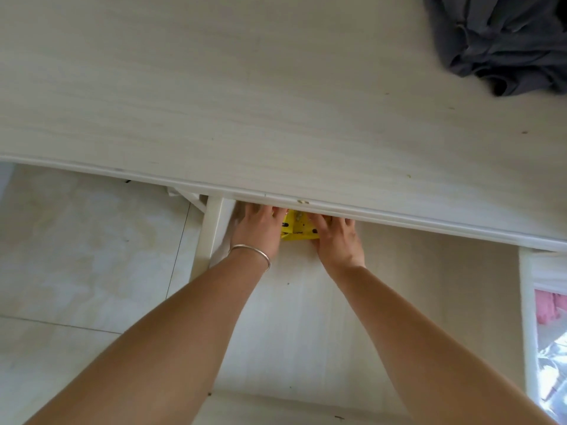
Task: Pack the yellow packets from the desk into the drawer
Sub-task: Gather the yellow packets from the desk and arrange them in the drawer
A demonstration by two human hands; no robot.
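We had both hands in the drawer [294, 317]: left [259, 230] and right [336, 240] flanked a yellow packet [297, 230], fingers hidden under the desk [245, 102], grip unclear.

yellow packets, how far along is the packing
Looks near the end. No packets show on the desk, only a grey cloth. Both hands, left hand and right hand, press yellow packets into the back of the open drawer. Closing it remains.

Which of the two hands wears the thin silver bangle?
The left hand: the thin silver bangle circles its wrist. The right hand has a bare wrist. Both press the yellow packet inside the white drawer.
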